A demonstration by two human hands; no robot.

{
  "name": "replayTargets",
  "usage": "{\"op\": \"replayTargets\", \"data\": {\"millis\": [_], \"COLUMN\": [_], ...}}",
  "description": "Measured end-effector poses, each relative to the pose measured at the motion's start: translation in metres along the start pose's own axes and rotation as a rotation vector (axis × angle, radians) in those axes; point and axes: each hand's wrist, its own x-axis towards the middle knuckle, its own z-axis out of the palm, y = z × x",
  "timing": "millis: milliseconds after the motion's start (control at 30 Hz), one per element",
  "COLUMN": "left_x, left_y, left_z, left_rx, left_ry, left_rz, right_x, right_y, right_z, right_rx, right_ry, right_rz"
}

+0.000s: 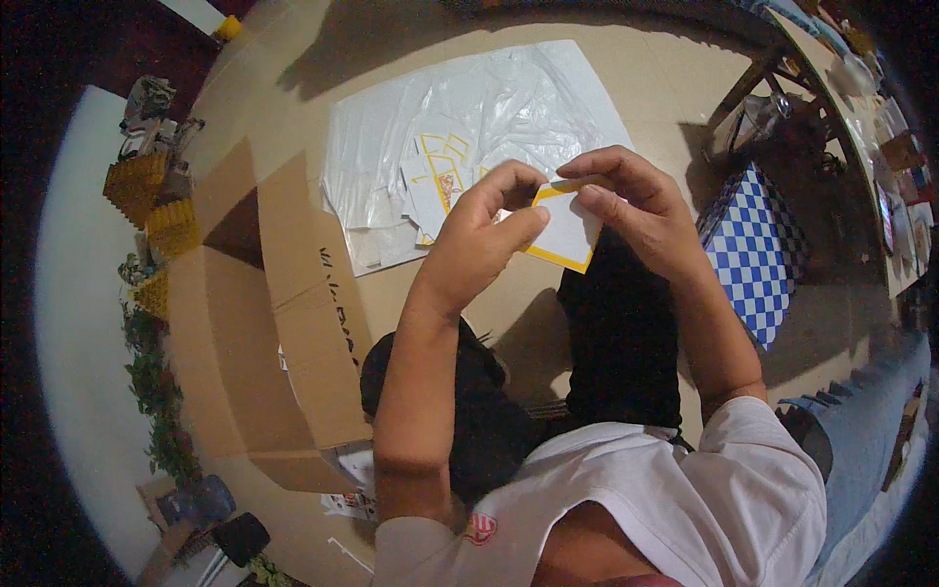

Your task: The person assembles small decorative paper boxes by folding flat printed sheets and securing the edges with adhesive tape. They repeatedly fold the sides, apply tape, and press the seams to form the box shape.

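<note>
Between both hands, above the floor, is a white paper piece with yellow edges (569,233), perhaps a flat card or a folded packet. My left hand (479,235) pinches its left side, with the thumb lying along the front. At the upper right, my right hand (641,207) has its thumb on the face and its fingers curled behind the top edge. Beyond the hands, several white paper pieces with yellow lines (427,181) lie loosely piled on a white plastic-covered sheet (528,98). Part of this pile is hidden by my left hand.
To the left stands an open cardboard box (298,333) with dark handwriting on a flap. A blue-and-white checkered box or bag (751,259) is on the floor at right, near a cluttered table (861,127). Leafy plants (152,382) line the left wall.
</note>
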Motion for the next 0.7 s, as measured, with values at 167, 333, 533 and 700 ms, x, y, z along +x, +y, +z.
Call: {"op": "replayTargets", "data": {"millis": [167, 333, 533, 700], "left_x": [0.004, 0.008, 0.011, 0.012], "left_y": [0.0, -0.006, -0.009, -0.014], "left_z": [0.009, 0.013, 0.022, 0.029], "left_rx": [-0.174, -0.188, -0.17, -0.113], "left_ry": [0.063, 0.064, 0.018, 0.048], "left_rz": [-0.029, -0.055, -0.064, -0.021], "right_x": [-0.007, -0.009, -0.015, -0.02], "right_y": [0.004, -0.006, -0.008, -0.012], "right_z": [0.0, -0.008, -0.021, -0.023], "right_rx": [-0.043, -0.366, -0.426, -0.41], "right_ry": [0.055, 0.004, -0.037, -0.028], "right_rz": [-0.014, -0.122, -0.095, -0.049]}}
